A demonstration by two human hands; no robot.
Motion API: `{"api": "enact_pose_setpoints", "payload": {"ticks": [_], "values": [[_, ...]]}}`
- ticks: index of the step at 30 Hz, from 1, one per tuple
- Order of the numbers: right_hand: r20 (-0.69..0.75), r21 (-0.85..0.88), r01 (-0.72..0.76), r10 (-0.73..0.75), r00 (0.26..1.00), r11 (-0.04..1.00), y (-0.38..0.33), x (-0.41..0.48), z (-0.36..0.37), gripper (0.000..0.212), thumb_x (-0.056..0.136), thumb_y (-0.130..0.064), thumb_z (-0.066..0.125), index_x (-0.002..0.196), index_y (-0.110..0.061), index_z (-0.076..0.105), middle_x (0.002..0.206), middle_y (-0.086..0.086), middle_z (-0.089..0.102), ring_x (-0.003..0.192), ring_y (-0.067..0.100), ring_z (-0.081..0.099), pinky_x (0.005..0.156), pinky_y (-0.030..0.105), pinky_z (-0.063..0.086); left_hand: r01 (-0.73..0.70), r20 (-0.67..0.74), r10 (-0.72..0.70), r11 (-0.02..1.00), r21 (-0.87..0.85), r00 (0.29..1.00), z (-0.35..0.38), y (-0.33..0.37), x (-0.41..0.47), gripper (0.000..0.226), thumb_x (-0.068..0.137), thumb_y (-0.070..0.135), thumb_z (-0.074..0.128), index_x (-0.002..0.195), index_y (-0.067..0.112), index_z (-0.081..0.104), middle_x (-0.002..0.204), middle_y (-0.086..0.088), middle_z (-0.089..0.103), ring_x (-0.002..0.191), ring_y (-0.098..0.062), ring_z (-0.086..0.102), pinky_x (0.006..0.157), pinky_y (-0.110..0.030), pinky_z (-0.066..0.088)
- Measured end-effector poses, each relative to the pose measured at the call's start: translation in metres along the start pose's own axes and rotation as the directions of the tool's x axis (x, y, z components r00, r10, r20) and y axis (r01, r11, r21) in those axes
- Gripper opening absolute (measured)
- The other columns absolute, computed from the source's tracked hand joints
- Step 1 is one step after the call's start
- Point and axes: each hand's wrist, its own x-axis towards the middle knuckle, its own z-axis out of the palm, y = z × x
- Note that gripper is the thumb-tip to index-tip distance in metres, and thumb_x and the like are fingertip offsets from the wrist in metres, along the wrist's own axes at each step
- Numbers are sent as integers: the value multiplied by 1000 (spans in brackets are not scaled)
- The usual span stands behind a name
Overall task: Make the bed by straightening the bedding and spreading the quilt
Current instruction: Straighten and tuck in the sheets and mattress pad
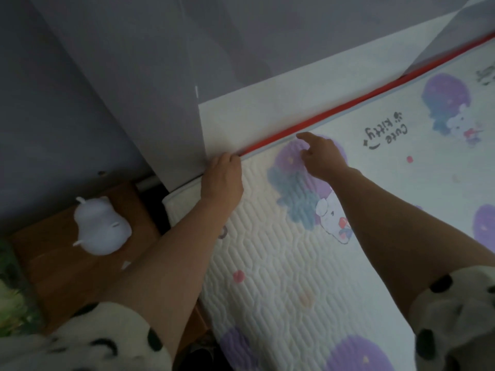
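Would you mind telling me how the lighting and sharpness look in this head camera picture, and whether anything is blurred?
Head view: dim, bluish, flat light with no glare; the left hand and right hand on the quilted mattress pad are fairly sharp; the spotted sleeves at the bottom are blurred; the red edge strip smears toward the upper right.

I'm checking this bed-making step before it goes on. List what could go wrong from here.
1. The left hand works at the mattress pad's corner by the red strip; a hard tug might skew the pad.
2. The left forearm passes close to the white lamp-like figure on the wooden nightstand; pulling back could knock it.
3. The right hand presses only with its fingers, so the pad may shift.
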Motion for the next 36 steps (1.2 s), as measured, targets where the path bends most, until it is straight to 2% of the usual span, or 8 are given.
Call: {"api": "enact_pose_setpoints", "payload": {"ticks": [7, 13, 18, 22, 24, 28, 31, 36], "values": [[-12, -20, -7, 7, 1000, 1000, 14, 27, 3, 50, 93, -15, 42, 141, -30, 43, 130, 17, 57, 119, 35, 54, 95, 37, 42, -228, -34, 242, 946, 231, 970, 20, 20, 44, 30, 67, 2, 56, 93, 11, 68, 70, -9, 62, 62, -31, 62, 54, -30, 49], [-78, -246, -26, 7, 997, 969, 24, 53, -5, 34, 90, -16, 45, 124, -22, 49, 111, 19, 59, 101, 39, 58, 77, 40, 44, -380, -45, 428, 841, 385, 903, 21, 29, 60, 52, 72, 17, 31, 99, 32, 73, 69, 1, 57, 60, -17, 58, 41, -19, 39], [-262, -141, 46, -83, 961, 989, 15, 62, -9, 20, 84, -7, 44, 103, -12, 51, 97, 21, 59, 87, 41, 56, 64, 35, 31, -376, -57, 471, 767, 520, 880, 15, 29, 70, 43, 74, 16, 34, 89, 22, 74, 70, 5, 59, 62, -12, 59, 39, -17, 35], [-212, 68, 124, -107, 971, 990, 24, 60, 9, 32, 79, -2, 47, 109, -12, 51, 97, 15, 60, 91, 36, 58, 69, 34, 37, -363, -56, 470, 748, 556, 881, 24, 27, 66, 39, 71, 16, 34, 78, 19, 73, 82, 4, 60, 74, -15, 59, 49, -21, 39], [-174, 89, 89, -72, 982, 992, 29, 57, 17, 50, 81, -6, 54, 130, -13, 44, 116, 15, 57, 106, 34, 54, 83, 36, 40, -372, -73, 473, 771, 516, 878, 33, 29, 58, 45, 77, 17, 31, 97, 16, 71, 101, -2, 62, 89, -21, 59, 65, -27, 46], [-77, -27, -218, 215, 974, 976, 33, 47, 37, 76, 95, -47, 42, 153, -20, 1, 160, 12, 0, 147, 34, 1, 114, 55, 4, -519, -29, 547, 809, 275, 837, 61, 19, 42, 63, 90, 47, 33, 143, 14, 43, 148, -12, 40, 136, -28, 39, 110, -42, 32], [160, -23, -242, 243, 957, 970, 39, 48, 43, 79, 94, -61, 32, 152, -29, -11, 158, 7, -22, 145, 33, -19, 111, 62, -6, -548, 50, 557, 791, 270, 829, 80, 3, 43, 70, 91, 59, 33, 148, 19, 35, 155, -9, 28, 143, -26, 28, 112, -43, 28], [155, -40, -131, 136, 978, 991, 45, 37, 21, 72, 98, -52, 35, 153, -27, -4, 160, 8, -15, 147, 33, -11, 111, 63, 3, -561, 99, 556, 788, 253, 825, 78, 4, 47, 70, 89, 59, 34, 146, 18, 37, 153, -12, 32, 140, -30, 32, 111, -45, 28]]}}
